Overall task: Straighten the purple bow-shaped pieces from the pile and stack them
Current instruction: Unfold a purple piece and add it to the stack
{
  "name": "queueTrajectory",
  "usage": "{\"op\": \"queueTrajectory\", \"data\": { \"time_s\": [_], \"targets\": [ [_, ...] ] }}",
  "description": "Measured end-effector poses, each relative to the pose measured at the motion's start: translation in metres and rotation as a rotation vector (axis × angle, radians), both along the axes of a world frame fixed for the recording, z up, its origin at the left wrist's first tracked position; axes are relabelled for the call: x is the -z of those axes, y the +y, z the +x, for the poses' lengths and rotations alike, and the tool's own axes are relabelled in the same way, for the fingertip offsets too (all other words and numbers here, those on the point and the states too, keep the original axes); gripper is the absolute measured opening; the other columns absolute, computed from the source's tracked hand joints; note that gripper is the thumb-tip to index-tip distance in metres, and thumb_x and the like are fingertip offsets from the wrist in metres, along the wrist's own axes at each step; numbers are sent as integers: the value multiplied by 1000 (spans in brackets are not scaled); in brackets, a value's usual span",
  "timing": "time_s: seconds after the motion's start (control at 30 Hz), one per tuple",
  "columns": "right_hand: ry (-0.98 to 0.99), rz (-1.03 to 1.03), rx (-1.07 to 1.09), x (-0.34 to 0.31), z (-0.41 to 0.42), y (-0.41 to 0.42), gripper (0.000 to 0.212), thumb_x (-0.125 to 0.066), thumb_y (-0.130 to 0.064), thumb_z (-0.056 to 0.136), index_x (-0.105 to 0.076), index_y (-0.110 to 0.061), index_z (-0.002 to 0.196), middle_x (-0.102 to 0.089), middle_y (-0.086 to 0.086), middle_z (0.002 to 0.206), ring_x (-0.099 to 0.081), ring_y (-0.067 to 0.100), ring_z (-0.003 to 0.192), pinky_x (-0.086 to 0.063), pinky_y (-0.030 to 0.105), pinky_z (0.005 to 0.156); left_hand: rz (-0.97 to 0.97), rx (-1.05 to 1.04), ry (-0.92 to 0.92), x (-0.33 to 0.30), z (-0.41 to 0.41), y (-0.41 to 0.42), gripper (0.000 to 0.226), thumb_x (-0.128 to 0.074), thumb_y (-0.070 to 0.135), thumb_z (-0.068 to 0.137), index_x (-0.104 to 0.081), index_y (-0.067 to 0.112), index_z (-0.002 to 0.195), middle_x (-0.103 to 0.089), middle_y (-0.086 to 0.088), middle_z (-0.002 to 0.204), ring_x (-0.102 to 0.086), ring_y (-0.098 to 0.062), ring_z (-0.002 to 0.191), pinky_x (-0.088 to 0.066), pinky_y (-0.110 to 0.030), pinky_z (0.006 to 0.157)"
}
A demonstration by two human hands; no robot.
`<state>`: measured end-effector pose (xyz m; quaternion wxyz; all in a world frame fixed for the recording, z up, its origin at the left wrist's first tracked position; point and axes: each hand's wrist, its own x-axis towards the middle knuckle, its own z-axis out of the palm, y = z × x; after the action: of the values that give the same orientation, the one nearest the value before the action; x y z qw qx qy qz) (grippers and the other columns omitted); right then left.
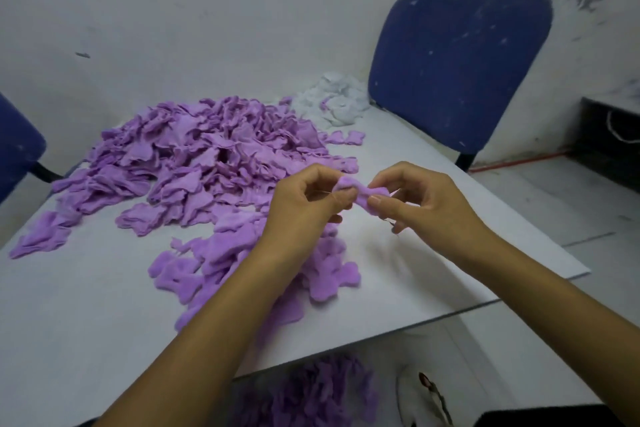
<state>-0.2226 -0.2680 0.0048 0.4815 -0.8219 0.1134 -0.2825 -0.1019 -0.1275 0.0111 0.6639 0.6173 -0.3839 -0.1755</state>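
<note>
Head view looks down on a pale grey worktop (86, 305) where both hands meet above its right half. Left hand (304, 204) pinches the left lobe of one purple bow-shaped piece (358, 189) between thumb and curled fingers, while the right hand (420, 198) pinches the piece's right lobe the same way, so the piece hangs in the air between them, clear of the worktop. Behind and to the left spreads the big loose pile of purple pieces (194, 163), reaching toward the far edge. Nearer, partly under the left forearm, lies a smaller overlapping heap of purple pieces (194, 270), flatter than the pile. A small mound of white fabric bits (332, 99) sits at the far corner, touching the pile's edge. A blue chair (457, 62) stands just beyond that corner. More purple pieces on the floor (311, 392) show below the worktop's near edge.
</note>
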Motion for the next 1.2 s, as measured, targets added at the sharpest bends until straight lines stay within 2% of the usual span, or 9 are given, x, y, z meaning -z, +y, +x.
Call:
{"op": "queueTrajectory", "data": {
  "time_s": [0.27, 0.4, 0.47, 0.53, 0.63, 0.8, 1.0, 1.1, 1.2],
  "targets": [
    [6, 22, 101, 19, -30, -42, 10, -71, -34, 87, -70, -30, 96, -70, -12, 89, -69, 12, 77, -55, 21, 56, 31, 51, 12, 14, -24, -51, 6, -67, 1, 87, -67, 0, 93, -69, -13, 81, -66, -14, 70, -55, -25, 61],
    [-45, 312, 239, 22, -24, -69, 18, -59, -50, 93, -70, -36, 93, -71, -7, 89, -69, 12, 73, -54, 22, 55, 30, 32, 114, 16, -23, -65, 7, -66, -2, 87, -66, 5, 90, -68, -7, 79, -66, -11, 67, -53, -22, 58],
    [146, 0, 479, 31, -22, -97, 16, -60, -49, 92, -66, -34, 95, -69, -8, 90, -65, 12, 70, -53, 22, 57, 33, 34, 145, 17, -23, -71, 8, -66, 0, 87, -66, 7, 90, -68, -5, 80, -67, -11, 67, -53, -21, 58],
    [495, -348, 591, 43, -23, -118, 29, -64, -49, 90, -60, -27, 109, -62, -3, 101, -59, 12, 79, -51, 29, 70, 36, 47, 178, 19, -22, -75, 9, -67, 1, 87, -65, 9, 89, -69, -4, 80, -68, -11, 66, -53, -21, 57],
    [716, -425, 623, 53, -22, -131, 39, -65, -51, 88, -56, -24, 115, -58, 3, 109, -57, 20, 91, -52, 38, 81, 46, 49, 192, 23, -20, -78, 12, -68, 1, 87, -66, 13, 86, -69, -1, 78, -68, -11, 66, -52, -21, 56],
    [690, -429, 570, 53, -18, -129, 15, -62, -35, 95, -62, -21, 100, -65, 3, 97, -57, 22, 85, -50, 37, 75, 47, 35, 239, 26, -14, -79, 12, -67, 1, 88, -65, 12, 87, -69, 1, 75, -68, -11, 67, -52, -21, 57],
    [657, -469, 401, 39, -21, -112, 10, -50, -20, 101, -58, -19, 95, -58, 4, 99, -55, 18, 83, -46, 32, 74, 6, -22, 347, 16, -2, -65, 8, -65, 5, 90, -64, 10, 96, -69, 0, 78, -68, -11, 68, -52, -21, 56],
    [427, -278, 252, 20, -24, -85, 14, -44, -28, 103, -50, -30, 90, -61, -7, 84, -58, 7, 66, -42, 20, 58, -54, -46, 471, 1, 14, -41, 16, -64, 9, 91, -74, 17, 80, -68, 4, 70, -66, -9, 65, -53, -21, 56],
    [156, 52, 168, -8, -10, -40, 14, -47, -45, 98, -58, -38, 93, -61, -11, 72, -48, 2, 52, -40, 19, 49, -108, -12, 468, -12, 29, -4, 18, -66, 18, 84, -79, 25, 74, -69, 6, 72, -62, -5, 64, -50, -18, 55]
  ]
}}
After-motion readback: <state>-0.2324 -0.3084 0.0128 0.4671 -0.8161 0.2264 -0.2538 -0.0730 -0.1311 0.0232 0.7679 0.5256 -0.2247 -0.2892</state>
